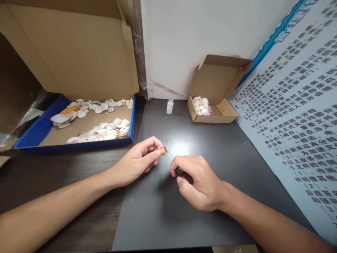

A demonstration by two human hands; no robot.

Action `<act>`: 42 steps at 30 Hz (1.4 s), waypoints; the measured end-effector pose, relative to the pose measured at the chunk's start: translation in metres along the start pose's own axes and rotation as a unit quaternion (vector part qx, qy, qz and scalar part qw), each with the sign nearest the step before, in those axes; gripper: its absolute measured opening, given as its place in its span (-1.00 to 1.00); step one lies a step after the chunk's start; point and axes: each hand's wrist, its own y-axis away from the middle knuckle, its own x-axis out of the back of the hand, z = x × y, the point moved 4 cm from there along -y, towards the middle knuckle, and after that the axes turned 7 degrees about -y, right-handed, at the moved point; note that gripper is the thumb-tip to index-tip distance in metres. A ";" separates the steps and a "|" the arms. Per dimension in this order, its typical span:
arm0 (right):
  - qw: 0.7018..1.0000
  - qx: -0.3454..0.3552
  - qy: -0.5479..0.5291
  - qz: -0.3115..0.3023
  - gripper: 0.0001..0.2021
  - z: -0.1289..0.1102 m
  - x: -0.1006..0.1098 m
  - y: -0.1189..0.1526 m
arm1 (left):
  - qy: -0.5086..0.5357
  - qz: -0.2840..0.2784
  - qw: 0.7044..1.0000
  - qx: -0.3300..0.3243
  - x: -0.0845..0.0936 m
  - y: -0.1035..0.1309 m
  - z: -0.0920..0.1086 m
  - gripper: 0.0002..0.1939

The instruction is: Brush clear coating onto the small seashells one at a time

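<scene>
My left hand pinches a small tan shell between thumb and forefinger, just above the dark mat. Close to its right, my right hand is curled around a small black object; only its end shows, so what it is stays unclear. The two hands sit a few centimetres apart near the middle of the mat.
A large cardboard box with a blue rim holds several pale shells at the left. A small open carton with shells stands at the back right, a small white bottle beside it. A printed sheet lies to the right.
</scene>
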 end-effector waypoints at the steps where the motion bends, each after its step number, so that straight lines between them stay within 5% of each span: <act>1: 1.000 0.003 -0.004 -0.006 -0.90 0.000 -0.001 0.000 | 0.000 -0.002 1.000 -0.002 0.000 0.000 0.000 -0.77; 9: 0.997 -0.056 0.036 0.039 -0.91 0.005 0.004 0.000 | -0.025 0.000 0.999 -0.023 -0.004 0.001 0.005 -0.79; 14: 1.000 0.004 0.015 0.010 -0.91 0.000 0.001 -0.001 | -0.025 0.000 1.000 -0.019 -0.002 0.002 0.002 -0.80; 21: 0.997 -0.051 0.035 0.051 -0.92 0.003 0.005 0.001 | -0.026 -0.008 0.999 -0.017 -0.003 0.002 0.000 -0.82; 25: 0.999 -0.026 0.024 0.018 -0.93 0.001 0.001 0.001 | -0.031 -0.003 0.999 -0.022 -0.003 0.000 0.001 -0.82; 31: 0.988 -0.122 0.089 0.037 -0.93 0.011 0.005 0.000 | -0.010 -0.007 1.000 0.003 -0.001 -0.001 -0.002 -0.78; 38: 0.999 -0.017 0.028 -0.035 -0.89 0.004 -0.004 0.002 | 0.040 0.001 0.999 0.026 0.002 -0.005 -0.007 -0.76; 42: 0.992 -0.096 0.075 -0.037 -0.89 0.015 -0.006 0.000 | 0.003 -0.008 0.999 0.036 0.000 -0.005 -0.004 -0.71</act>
